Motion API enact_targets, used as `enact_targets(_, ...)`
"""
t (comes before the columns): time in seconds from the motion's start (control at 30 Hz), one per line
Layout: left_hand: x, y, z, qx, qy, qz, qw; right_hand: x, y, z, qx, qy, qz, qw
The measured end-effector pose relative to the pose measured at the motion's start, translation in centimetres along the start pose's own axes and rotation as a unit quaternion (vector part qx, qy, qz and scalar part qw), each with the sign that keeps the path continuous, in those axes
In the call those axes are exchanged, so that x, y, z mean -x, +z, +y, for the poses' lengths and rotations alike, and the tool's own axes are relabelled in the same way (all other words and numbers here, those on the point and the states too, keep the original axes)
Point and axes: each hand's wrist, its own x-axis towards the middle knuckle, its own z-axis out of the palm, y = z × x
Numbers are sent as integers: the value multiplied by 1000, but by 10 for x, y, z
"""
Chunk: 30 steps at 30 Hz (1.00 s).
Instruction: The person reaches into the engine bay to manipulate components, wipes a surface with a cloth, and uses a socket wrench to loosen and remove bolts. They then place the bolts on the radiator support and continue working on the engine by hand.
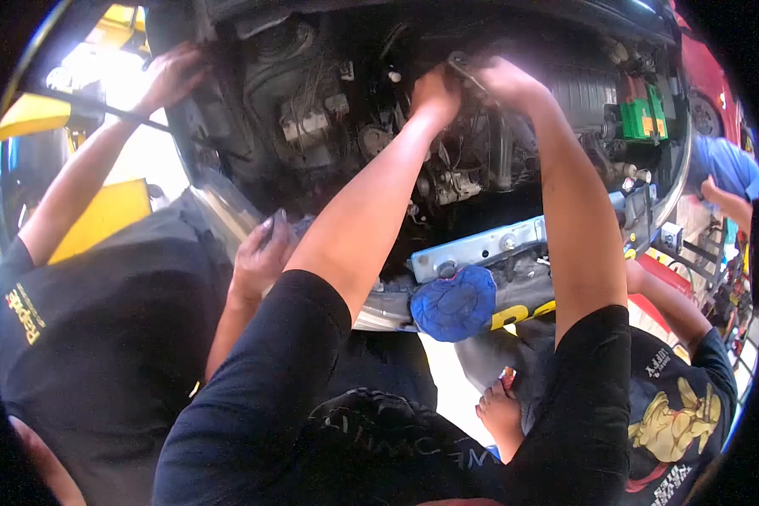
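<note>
Both my arms reach into the open engine bay of a car. My right hand is closed on a metal wrench, whose ring end points up and left toward my other hand. Right beside it, my left hand reaches in among the dark engine parts. Its fingers are mostly hidden, so I cannot make out whether it grips anything. Below the hands are a metal engine part and several hoses in shadow.
A blue cloth lies on the front edge, by a silver crossbar. A green battery sits at right. One co-worker leans in at left; another person is at right, a hand holding a small reddish item.
</note>
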Motion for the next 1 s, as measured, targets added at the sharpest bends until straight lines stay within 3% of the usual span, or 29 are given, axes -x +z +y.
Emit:
enact_targets(0.2, -17, 13, -20, -42, 113, 11, 993, 8, 1, 9, -124, -27, 31, 991)
enact_targets(0.3, -20, 10, -21, -53, 107, -22, 993, 2, -3, 16, -125, -15, 8, 992)
enact_targets(0.37, -21, 11, -25, -62, 144, 6, 988, -2, -1, 17, -154, -3, -1, 988)
enact_targets(0.53, -24, 8, -24, -56, 174, -5, 983, -11, 12, 18, -306, 8, 32, 951)
enact_targets(0.63, -25, 9, -22, -84, 169, 2, 982, -6, 28, 14, -346, -5, 81, 935)
enact_targets(0.67, -26, 8, -22, -82, 169, 4, 982, -2, 28, 12, -302, 9, 54, 952)
enact_targets(0.7, -28, 8, -24, -79, 171, -4, 982, -6, 41, 11, -344, 0, 105, 933)
enact_targets(0.8, -34, 6, -36, -116, 204, -15, 972, -30, 41, 12, -250, 16, 54, 967)
enact_targets(0.83, -28, 1, -29, -153, 239, -24, 959, -45, 47, 13, -74, 20, 105, 991)
enact_targets(0.87, -20, 0, -19, -118, 251, 6, 961, -57, 51, 15, 105, 23, 150, 983)
enact_targets(0.9, -26, 4, -26, -197, 227, -26, 953, -64, 54, 22, 107, 27, 144, 983)
enact_targets(0.97, -26, 6, -27, -142, 246, 15, 959, -80, 54, 37, 261, -85, 246, 930)
enact_targets(1.0, -26, 4, -18, -85, 198, 3, 977, -111, 50, 63, 296, -141, 224, 917)
